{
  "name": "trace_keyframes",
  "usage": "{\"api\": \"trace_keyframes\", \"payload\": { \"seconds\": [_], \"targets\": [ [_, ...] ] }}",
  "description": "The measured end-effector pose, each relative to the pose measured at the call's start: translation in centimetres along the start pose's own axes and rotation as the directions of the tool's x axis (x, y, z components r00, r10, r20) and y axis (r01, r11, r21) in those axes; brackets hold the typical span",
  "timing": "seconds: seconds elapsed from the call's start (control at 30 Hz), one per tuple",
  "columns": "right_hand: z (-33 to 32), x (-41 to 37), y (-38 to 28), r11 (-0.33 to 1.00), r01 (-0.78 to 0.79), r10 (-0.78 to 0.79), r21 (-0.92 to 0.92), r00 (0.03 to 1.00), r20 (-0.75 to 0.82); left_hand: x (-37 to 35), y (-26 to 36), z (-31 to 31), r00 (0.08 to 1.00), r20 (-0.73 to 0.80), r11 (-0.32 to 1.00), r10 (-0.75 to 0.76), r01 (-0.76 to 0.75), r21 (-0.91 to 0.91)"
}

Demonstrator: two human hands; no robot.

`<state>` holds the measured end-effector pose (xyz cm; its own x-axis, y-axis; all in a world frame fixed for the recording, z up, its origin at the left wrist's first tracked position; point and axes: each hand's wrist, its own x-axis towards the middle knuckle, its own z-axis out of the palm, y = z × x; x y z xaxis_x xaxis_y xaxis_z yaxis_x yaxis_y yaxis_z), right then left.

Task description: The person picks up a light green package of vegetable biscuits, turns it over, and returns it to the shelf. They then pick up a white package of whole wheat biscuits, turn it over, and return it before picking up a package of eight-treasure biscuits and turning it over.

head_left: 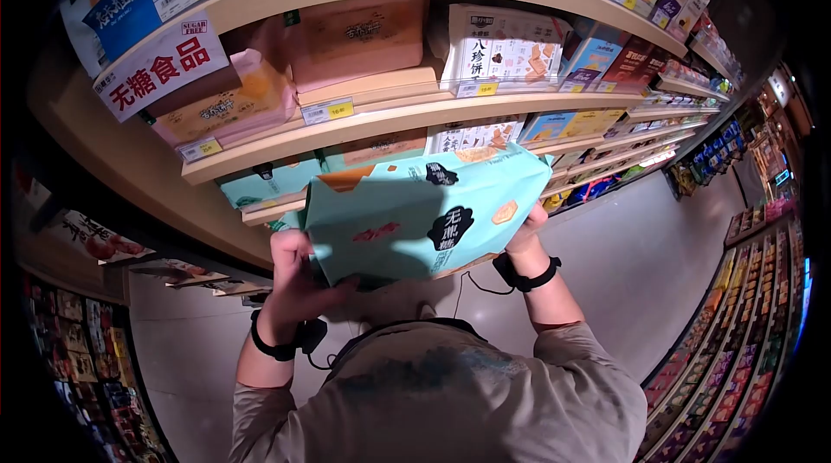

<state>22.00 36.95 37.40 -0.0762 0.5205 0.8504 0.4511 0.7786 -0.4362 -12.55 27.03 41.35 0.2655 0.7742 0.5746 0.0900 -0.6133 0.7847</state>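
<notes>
A large mint-green food package (402, 225) with a black label and white characters is held level in front of the shelves, between both hands. My left hand (299, 268) grips its left end, with the thumb along the near lower edge. At the opposite end, my right hand (528, 228) is closed round the near right side, its fingers partly hidden by the package. A black strap with a small device circles each wrist. Behind the package, a similar mint-green package (268, 182) sits on the lower shelf.
Pink-wrapped packages (359, 43) and a white biscuit package (506, 43) stand on the shelf above. A "sugar free" sign (162, 63) hangs on the upper shelf's edge at left. Racks of goods (727, 342) line the right side, across the grey floor (606, 264).
</notes>
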Motion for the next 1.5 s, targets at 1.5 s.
{"api": "trace_keyframes", "payload": {
  "seconds": [1.5],
  "targets": [
    [5.2, -1.8, -6.9, -0.175, -0.745, 0.51, 0.643, 0.491, 0.707, 6.4, 5.1, -0.9, 0.958, 0.113, 0.788, -0.263, 0.281, -0.548]
  ]
}}
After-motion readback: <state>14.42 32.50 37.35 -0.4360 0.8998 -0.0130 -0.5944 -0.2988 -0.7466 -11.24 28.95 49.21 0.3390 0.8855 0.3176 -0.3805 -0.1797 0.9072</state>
